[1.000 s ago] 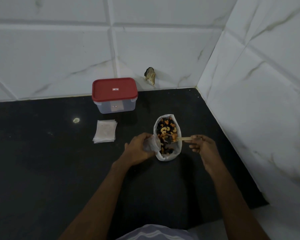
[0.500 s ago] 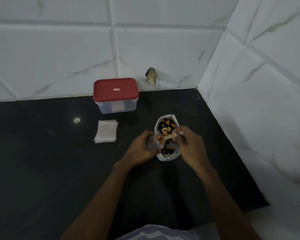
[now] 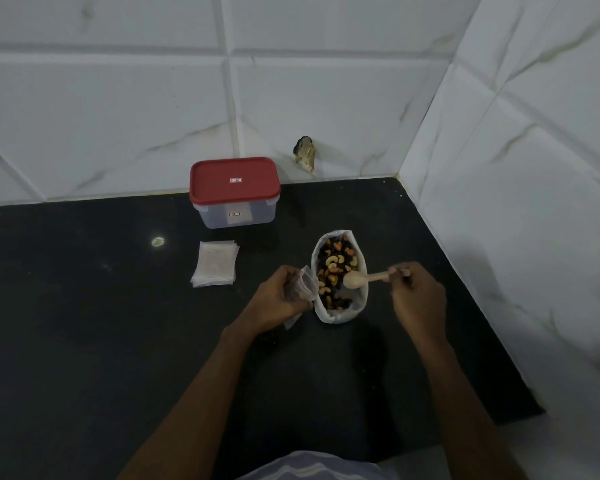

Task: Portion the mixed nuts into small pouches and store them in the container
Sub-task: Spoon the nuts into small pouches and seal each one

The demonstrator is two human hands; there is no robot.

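spoon (image 3: 355, 280), pinched in right grip (image 3: 416, 296), back from pouch (image 3: 303, 287) (left grip (image 3: 278, 299) clamped on it) to nuts (image 3: 336, 268) at its 3 o'clock: prob. rescooping.

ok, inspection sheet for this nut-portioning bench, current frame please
Surface: black stone countertop, one glare spot.
Job's things: open white bag of mixed nuts; pale wooden spoon over it, bowl empty; stack of small clear pouches; clear plastic container, red lid on.
Clutter: nothing seen.
Grippers: left hand holds one clear pouch beside the bag; right hand pinches the spoon handle.
Cables: nothing seen.
Surroundings: white marbled wall tiles; chipped hole in back wall.
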